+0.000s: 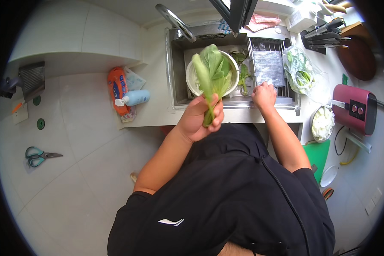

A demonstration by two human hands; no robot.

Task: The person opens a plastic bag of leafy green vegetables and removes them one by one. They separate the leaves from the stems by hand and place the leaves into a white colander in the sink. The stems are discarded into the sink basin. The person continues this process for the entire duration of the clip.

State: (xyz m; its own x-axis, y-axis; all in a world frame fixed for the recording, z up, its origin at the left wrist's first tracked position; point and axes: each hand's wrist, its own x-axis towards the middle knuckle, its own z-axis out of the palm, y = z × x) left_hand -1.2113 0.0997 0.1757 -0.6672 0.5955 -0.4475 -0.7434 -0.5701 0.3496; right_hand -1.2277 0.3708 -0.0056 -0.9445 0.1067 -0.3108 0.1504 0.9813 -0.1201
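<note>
My left hand [201, 119] grips a bunch of leafy greens [213, 72] by the stems. The leaves point away from me, over a white plastic colander [194, 80] standing in the steel sink [177, 68]. My right hand [264, 96] is at the near end of a metal drying rack [283, 80] across the sink's right side. Its fingers are curled, and whether they pinch anything is hidden. A grey textured pad [268, 65] lies on the rack just beyond that hand. Loose greens [244, 75] lie in the sink between colander and rack.
A chrome faucet [176, 20] arches over the sink. To the right are a plastic bag of greens [299, 70], a knife block [313, 41] and a bowl of cut white pieces [322, 124]. A blue pump bottle [137, 97] lies on the left counter.
</note>
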